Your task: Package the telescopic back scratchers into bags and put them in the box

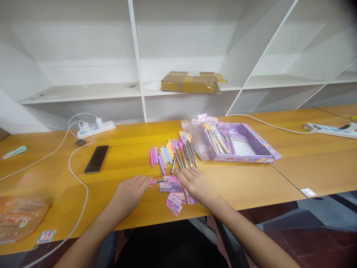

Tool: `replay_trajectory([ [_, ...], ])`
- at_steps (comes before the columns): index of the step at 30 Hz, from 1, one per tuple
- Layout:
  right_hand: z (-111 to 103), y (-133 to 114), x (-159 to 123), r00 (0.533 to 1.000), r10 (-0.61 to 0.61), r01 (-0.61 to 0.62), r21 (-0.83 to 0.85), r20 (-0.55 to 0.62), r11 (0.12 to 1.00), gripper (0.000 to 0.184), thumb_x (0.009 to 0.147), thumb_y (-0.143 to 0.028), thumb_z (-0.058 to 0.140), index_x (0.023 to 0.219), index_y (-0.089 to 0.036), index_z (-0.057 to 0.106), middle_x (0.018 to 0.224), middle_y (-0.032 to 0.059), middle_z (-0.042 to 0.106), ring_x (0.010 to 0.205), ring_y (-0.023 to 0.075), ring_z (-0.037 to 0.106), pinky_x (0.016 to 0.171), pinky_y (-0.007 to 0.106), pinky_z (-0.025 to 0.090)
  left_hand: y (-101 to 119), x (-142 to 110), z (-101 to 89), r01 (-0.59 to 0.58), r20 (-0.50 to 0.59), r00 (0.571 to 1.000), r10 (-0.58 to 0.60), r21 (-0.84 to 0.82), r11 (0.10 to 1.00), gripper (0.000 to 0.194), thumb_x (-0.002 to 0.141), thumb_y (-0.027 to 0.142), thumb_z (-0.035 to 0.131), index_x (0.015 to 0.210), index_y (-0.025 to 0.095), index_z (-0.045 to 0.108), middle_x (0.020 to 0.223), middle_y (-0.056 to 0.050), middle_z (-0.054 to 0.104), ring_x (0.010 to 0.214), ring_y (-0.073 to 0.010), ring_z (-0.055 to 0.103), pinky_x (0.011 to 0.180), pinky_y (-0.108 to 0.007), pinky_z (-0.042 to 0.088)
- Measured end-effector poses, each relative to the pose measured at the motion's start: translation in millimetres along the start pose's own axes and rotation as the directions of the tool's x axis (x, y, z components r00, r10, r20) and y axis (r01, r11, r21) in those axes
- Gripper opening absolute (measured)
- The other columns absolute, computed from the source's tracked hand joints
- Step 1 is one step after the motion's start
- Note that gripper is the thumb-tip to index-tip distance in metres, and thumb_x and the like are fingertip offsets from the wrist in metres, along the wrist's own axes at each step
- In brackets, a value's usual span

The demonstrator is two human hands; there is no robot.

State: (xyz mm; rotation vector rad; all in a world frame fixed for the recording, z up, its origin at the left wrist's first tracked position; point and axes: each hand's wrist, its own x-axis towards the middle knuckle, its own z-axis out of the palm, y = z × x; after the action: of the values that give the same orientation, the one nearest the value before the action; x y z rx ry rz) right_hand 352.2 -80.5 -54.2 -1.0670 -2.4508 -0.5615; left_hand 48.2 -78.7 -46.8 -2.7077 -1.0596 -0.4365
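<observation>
My left hand (131, 192) is closed round a pink handle (153, 182), with a short metal rod jutting out to the right. Over the printed cards (170, 185) near the table's front edge, my right hand (195, 183) reaches forward, palm down. Its fingers are apart, close to the lower ends of several metal-shafted back scratchers (187, 150) with pink, purple and yellow hand-shaped heads. I see nothing held in it, though its underside is hidden. Left of the back scratchers lie loose coloured handle sleeves (162, 158) in pink, purple, yellow and blue.
A purple box (249, 158) stands to the right with bagged back scratchers (216, 139) in it. A phone (96, 159), power strip (96, 128) and white cable (85, 184) are on the left. A taped carton (189, 82) sits on the shelf behind.
</observation>
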Motion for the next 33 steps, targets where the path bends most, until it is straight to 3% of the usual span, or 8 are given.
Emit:
replay_trajectory([
  [3, -7.2, 39.0, -22.1, 0.998, 0.056, -0.056, -0.033, -0.023, 0.998, 0.035, 0.103, -0.004, 0.044, 0.131, -0.012, 0.064, 0.098, 0.0106, 0.073, 0.085, 0.0224, 0.065, 0.076, 0.035, 0.044, -34.9, -14.1, -17.3, 0.030, -0.034, 0.999, -0.029, 0.040, 0.999, 0.027, 0.111, 0.027, 0.044, 0.115, 0.021, 0.070, 0.091, -0.007, 0.072, 0.084, -0.0222, 0.065, 0.075, -0.034, 0.049],
  [6, -19.0, 105.6, -72.7, 0.976, 0.182, -0.198, -0.143, -0.122, 0.970, 0.047, 0.098, 0.000, 0.041, 0.134, -0.018, 0.065, 0.111, 0.0125, 0.075, 0.092, 0.0223, 0.068, 0.081, 0.034, 0.046, -90.5, -50.7, -39.2, 0.117, -0.096, 0.989, -0.110, 0.078, 0.990, 0.030, 0.109, 0.023, 0.043, 0.118, 0.022, 0.071, 0.097, -0.008, 0.075, 0.093, -0.0256, 0.066, 0.083, -0.038, 0.051],
  [8, -27.4, 148.5, -112.4, 0.948, 0.266, -0.299, -0.202, -0.176, 0.933, 0.047, 0.096, -0.001, 0.042, 0.132, -0.018, 0.067, 0.104, 0.0111, 0.077, 0.085, 0.0215, 0.067, 0.076, 0.033, 0.045, -121.8, -79.3, -49.3, 0.157, -0.140, 0.979, -0.146, 0.070, 0.985, 0.027, 0.109, 0.027, 0.045, 0.114, 0.024, 0.072, 0.099, -0.006, 0.076, 0.088, -0.0251, 0.064, 0.081, -0.038, 0.050],
  [11, -34.6, 182.4, -155.8, 0.930, 0.342, -0.366, -0.251, -0.136, 0.896, 0.046, 0.093, -0.002, 0.044, 0.129, -0.017, 0.068, 0.096, 0.0084, 0.077, 0.079, 0.0213, 0.066, 0.072, 0.032, 0.044, -137.9, -108.4, -50.7, 0.186, -0.075, 0.980, -0.184, 0.020, 0.982, 0.023, 0.110, 0.035, 0.049, 0.109, 0.025, 0.070, 0.100, -0.004, 0.074, 0.089, -0.0244, 0.063, 0.083, -0.038, 0.049],
  [16, -36.4, 171.6, -167.0, 0.865, 0.501, -0.480, -0.266, 0.012, 0.836, 0.040, 0.093, -0.010, 0.044, 0.127, -0.018, 0.064, 0.101, 0.0110, 0.077, 0.078, 0.0255, 0.069, 0.066, 0.033, 0.043, -119.0, -112.5, -42.2, 0.219, -0.072, 0.974, -0.215, 0.048, 0.974, 0.026, 0.110, 0.038, 0.050, 0.102, 0.024, 0.070, 0.091, -0.005, 0.070, 0.086, -0.0247, 0.062, 0.082, -0.039, 0.047],
  [22, -45.3, 162.1, -163.7, 0.672, 0.738, -0.682, -0.332, 0.071, 0.652, 0.024, 0.104, -0.031, 0.045, 0.113, -0.019, 0.063, 0.074, 0.0109, 0.071, 0.055, 0.0255, 0.062, 0.052, 0.032, 0.032, -118.7, -111.1, -47.8, 0.217, -0.064, 0.975, -0.213, 0.072, 0.973, 0.027, 0.110, 0.040, 0.050, 0.100, 0.023, 0.069, 0.091, -0.005, 0.069, 0.084, -0.0237, 0.062, 0.083, -0.039, 0.046],
  [27, -44.3, 157.7, -166.2, 0.652, 0.756, -0.693, -0.359, 0.059, 0.625, 0.025, 0.105, -0.039, 0.046, 0.110, -0.019, 0.061, 0.068, 0.0102, 0.068, 0.049, 0.0243, 0.056, 0.049, 0.031, 0.026, -111.9, -106.7, -48.9, 0.173, -0.096, 0.981, -0.169, 0.043, 0.984, 0.032, 0.111, 0.040, 0.047, 0.097, 0.022, 0.069, 0.085, -0.003, 0.067, 0.079, -0.0219, 0.062, 0.079, -0.037, 0.046],
  [33, -45.4, 149.9, -154.0, 0.566, 0.817, -0.744, -0.362, 0.106, 0.562, 0.033, 0.107, -0.040, 0.045, 0.123, -0.014, 0.057, 0.082, 0.0143, 0.075, 0.061, 0.0262, 0.064, 0.054, 0.031, 0.029, -110.2, -100.5, -47.0, 0.190, -0.083, 0.979, -0.187, 0.036, 0.981, 0.036, 0.111, 0.045, 0.047, 0.096, 0.022, 0.071, 0.087, -0.003, 0.070, 0.080, -0.0215, 0.063, 0.080, -0.037, 0.048],
])
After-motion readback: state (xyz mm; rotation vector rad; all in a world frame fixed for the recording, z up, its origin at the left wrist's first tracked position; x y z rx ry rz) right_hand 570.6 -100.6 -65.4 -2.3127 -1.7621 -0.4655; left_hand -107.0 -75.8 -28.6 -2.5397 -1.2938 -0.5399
